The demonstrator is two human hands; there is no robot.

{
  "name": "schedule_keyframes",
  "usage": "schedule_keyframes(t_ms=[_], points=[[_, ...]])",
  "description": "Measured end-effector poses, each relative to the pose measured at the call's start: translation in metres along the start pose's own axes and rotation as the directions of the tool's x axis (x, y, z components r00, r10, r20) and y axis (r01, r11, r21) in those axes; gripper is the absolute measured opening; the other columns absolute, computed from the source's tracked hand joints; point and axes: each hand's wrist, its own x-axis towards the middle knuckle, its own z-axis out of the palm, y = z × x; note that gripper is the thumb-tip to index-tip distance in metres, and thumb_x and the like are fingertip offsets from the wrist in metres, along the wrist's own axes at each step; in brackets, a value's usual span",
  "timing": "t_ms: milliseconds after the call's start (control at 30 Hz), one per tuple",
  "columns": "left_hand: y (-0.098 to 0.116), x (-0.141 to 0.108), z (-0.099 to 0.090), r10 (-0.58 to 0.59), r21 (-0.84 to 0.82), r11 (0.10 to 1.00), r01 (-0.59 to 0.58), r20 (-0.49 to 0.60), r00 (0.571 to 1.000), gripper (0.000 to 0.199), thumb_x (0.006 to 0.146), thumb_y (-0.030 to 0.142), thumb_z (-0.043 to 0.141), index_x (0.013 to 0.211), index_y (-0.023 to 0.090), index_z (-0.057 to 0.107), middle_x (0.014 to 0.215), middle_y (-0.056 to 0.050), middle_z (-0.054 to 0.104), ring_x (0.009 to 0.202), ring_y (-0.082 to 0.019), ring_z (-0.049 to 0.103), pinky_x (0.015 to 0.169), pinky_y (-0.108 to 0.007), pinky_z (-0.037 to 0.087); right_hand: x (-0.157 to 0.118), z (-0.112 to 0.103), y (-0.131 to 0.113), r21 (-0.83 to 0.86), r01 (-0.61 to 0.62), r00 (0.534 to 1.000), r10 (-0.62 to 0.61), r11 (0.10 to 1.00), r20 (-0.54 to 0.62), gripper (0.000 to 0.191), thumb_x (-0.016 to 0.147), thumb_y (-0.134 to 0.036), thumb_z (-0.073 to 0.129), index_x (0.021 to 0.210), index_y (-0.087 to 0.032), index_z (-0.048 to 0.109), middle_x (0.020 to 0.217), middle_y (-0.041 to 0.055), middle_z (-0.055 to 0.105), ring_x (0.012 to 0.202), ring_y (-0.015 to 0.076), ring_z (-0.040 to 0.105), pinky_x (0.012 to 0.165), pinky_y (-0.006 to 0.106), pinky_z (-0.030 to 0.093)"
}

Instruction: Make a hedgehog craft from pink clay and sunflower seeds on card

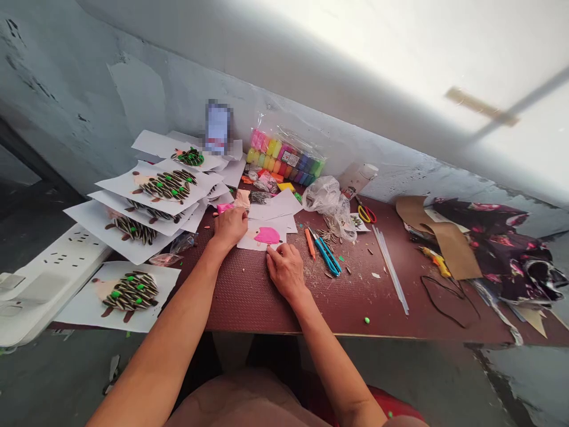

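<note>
A small white card [246, 242] lies before me with a bright pink clay hedgehog body [268, 235] and a pale peach snout on it. My left hand [230, 229] is at the card's upper left, fingers bent together beside a peach clay lump [242, 199] and a pink clay pack [224, 207]. Whatever its fingertips hold is hidden. At the card's lower right edge rests my right hand [287, 272], fingers loosely bent and somewhat apart, with nothing seen in them. Sunflower seeds [329, 236], an orange pen-like tool [310, 243] and teal-handled pliers or cutters [327, 255] lie to its right.
Finished hedgehog cards [164, 187] are stacked at left, above another card [128, 293] and a white power strip [48, 279]. Coloured clay packs [287, 157], a plastic bag [331, 201] and scissors [367, 214] stand behind. Glue sticks [391, 270] and a yellow glue gun [438, 261] lie right.
</note>
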Motion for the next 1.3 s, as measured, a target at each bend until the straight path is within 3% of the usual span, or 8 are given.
schedule_keyframes(t_ms=[333, 533, 1033, 1300], points=[[-0.0001, 0.0001, -0.0013, 0.006, 0.012, 1.000, -0.006, 0.007, 1.000, 0.031, 0.093, 0.022, 0.047, 0.106, 0.019, 0.075, 0.109, -0.014, 0.078, 0.105, -0.034, 0.071, 0.084, -0.042, 0.056, -0.0003, 0.0016, -0.0010, 0.049, -0.018, 0.999, 0.020, 0.999, -0.048, 0.024, 0.103, -0.027, 0.052, 0.101, -0.020, 0.075, 0.091, 0.0074, 0.064, 0.085, 0.0207, 0.053, 0.078, 0.033, 0.040], [-0.0009, 0.0002, 0.0009, 0.007, 0.014, 1.000, -0.007, -0.007, 1.000, 0.031, 0.093, 0.022, 0.048, 0.106, 0.019, 0.075, 0.108, -0.013, 0.078, 0.105, -0.033, 0.071, 0.085, -0.041, 0.056, 0.0002, 0.0014, -0.0005, 0.054, -0.025, 0.997, 0.029, 0.998, -0.066, 0.025, 0.103, -0.027, 0.051, 0.109, -0.019, 0.074, 0.094, 0.0083, 0.065, 0.086, 0.0216, 0.053, 0.079, 0.033, 0.041], [-0.0004, 0.0001, 0.0014, 0.006, 0.008, 1.000, -0.006, 0.000, 1.000, 0.033, 0.094, 0.022, 0.046, 0.109, 0.020, 0.075, 0.111, -0.014, 0.077, 0.107, -0.034, 0.070, 0.087, -0.043, 0.055, 0.0063, 0.0018, -0.0043, 0.064, -0.094, 0.996, 0.093, 0.994, 0.007, 0.024, 0.101, -0.035, 0.055, 0.106, -0.021, 0.074, 0.098, 0.0098, 0.064, 0.089, 0.0232, 0.053, 0.082, 0.034, 0.040], [-0.0006, 0.0000, 0.0008, 0.012, 0.004, 1.000, -0.012, 0.006, 1.000, 0.031, 0.093, 0.021, 0.047, 0.105, 0.021, 0.075, 0.109, -0.013, 0.077, 0.105, -0.033, 0.070, 0.086, -0.041, 0.055, 0.0066, 0.0072, 0.0034, 0.275, -0.185, 0.980, 0.198, 0.943, -0.019, 0.027, 0.102, -0.030, 0.052, 0.113, -0.021, 0.074, 0.095, 0.0074, 0.066, 0.089, 0.0207, 0.059, 0.083, 0.032, 0.045]])
